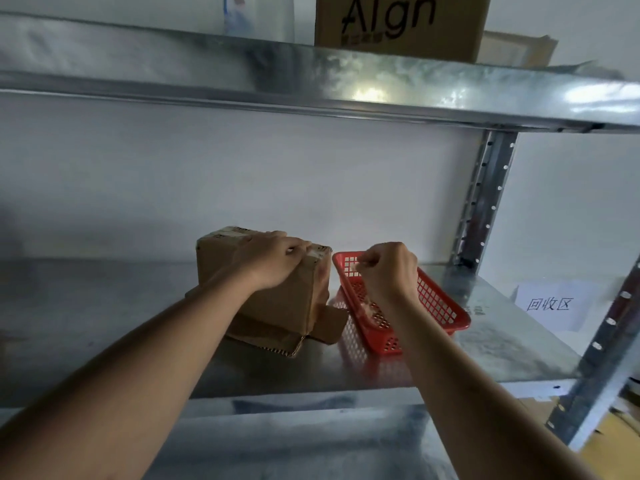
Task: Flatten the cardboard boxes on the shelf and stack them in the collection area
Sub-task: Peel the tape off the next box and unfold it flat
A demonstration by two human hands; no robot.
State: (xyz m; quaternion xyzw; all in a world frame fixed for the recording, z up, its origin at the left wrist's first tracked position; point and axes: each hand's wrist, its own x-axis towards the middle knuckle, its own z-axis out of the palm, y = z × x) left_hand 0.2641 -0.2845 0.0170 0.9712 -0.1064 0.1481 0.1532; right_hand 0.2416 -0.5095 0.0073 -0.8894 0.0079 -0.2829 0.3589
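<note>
Left hand (273, 259) grips the brown cardboard box (266, 289); right hand (388, 268) pinches something small, unclear, over the red plastic mesh basket (446, 306); best steady the box firmly.

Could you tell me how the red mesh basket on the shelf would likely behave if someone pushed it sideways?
The red basket looks like thin plastic lattice, so probably light. On the smooth metal shelf it would likely slide rather than tip, being low and wide. Its walls may flex a little.
</note>
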